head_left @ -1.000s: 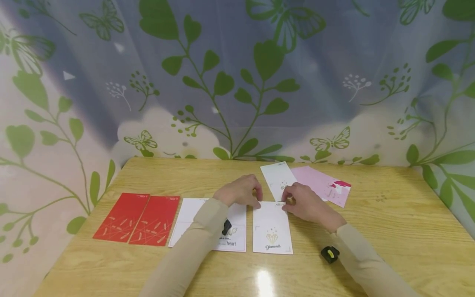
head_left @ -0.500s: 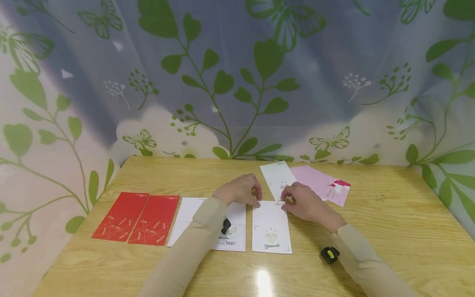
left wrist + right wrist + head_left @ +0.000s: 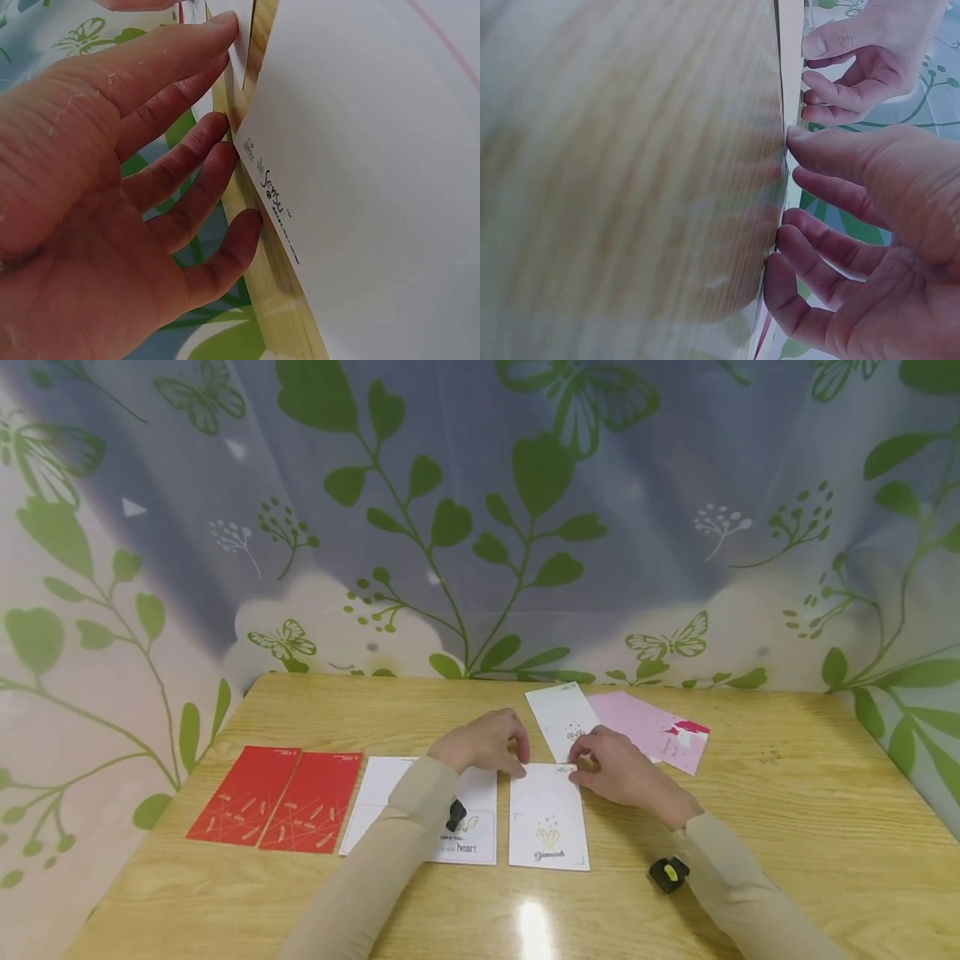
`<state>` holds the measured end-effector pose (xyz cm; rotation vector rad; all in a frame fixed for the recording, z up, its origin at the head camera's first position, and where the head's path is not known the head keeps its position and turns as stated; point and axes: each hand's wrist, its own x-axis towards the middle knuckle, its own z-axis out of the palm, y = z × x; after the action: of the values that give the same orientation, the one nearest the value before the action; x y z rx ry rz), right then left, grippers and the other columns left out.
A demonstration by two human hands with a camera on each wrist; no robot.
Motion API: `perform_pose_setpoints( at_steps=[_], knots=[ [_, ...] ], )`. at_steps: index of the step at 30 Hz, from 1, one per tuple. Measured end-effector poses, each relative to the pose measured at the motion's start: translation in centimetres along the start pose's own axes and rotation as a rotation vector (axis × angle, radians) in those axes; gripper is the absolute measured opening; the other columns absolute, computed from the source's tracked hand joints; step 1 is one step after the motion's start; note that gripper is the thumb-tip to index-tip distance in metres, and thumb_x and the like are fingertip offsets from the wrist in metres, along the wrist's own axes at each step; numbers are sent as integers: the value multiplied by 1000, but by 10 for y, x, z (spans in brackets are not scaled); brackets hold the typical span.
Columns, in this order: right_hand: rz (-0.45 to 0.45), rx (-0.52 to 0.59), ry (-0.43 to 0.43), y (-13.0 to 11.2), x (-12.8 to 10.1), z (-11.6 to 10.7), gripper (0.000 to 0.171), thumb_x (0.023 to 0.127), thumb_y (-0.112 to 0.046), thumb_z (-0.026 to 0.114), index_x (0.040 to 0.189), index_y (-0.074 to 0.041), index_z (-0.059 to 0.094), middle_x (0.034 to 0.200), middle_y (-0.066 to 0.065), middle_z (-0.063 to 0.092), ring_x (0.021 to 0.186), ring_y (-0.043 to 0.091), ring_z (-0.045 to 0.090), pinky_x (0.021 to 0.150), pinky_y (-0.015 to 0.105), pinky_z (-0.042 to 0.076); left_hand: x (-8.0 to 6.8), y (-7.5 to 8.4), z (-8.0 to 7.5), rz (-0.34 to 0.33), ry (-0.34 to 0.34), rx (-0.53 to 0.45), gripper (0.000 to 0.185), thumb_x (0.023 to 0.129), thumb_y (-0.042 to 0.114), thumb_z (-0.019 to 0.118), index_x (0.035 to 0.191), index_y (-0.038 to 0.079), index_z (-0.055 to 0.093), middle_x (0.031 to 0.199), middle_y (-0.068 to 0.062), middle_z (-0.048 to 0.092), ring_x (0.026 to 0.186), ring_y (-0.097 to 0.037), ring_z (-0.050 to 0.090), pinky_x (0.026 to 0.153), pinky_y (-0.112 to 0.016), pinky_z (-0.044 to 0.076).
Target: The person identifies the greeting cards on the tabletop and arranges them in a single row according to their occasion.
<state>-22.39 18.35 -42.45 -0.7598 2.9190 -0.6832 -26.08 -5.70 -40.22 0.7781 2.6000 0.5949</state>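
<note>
A white card (image 3: 547, 818) printed with a gold diamond and "Diamonds" lies flat on the wooden table. My left hand (image 3: 483, 745) pinches its upper left corner, the thumb on top of the card in the left wrist view. At the upper right corner my right hand (image 3: 611, 768) pinches the same card between thumb and index finger. Behind it a second white card (image 3: 558, 714) with a diamond print lies tilted, its lower part near my right fingers. White cards with a thin border (image 3: 472, 839) lie under my left forearm, which partly hides them.
Two red cards (image 3: 311, 802) with gold marks lie side by side at the left. A pink card (image 3: 637, 727) slants at the back right, touching the tilted white card. The table (image 3: 787, 827) ends at a patterned curtain (image 3: 480, 527).
The view has shifted very slightly. Both hands stay at the upper corners of the white diamond card, and the cards lie as before.
</note>
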Motion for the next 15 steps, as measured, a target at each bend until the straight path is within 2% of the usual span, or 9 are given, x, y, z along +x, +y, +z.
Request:
perform_pose_setpoints(
  at_steps=[11,15],
  knots=[
    [-3,-5,6,-2,-2,-1,13,89,-15,77,99,-9,71,103,10,66,97,26,63,89,48,53,-1,-1,0,-13,-19,-25,12,87,19,81,95,16,72,127,-4,55,112,-20,50,102,-38,45],
    [12,35,6,-1,-1,-3,13,91,-16,74,101,-8,71,100,9,68,92,23,63,84,43,54,2,-5,-1,-6,-13,-45,7,90,20,77,94,19,72,119,-1,59,105,-18,52,96,-35,47]
  ],
)
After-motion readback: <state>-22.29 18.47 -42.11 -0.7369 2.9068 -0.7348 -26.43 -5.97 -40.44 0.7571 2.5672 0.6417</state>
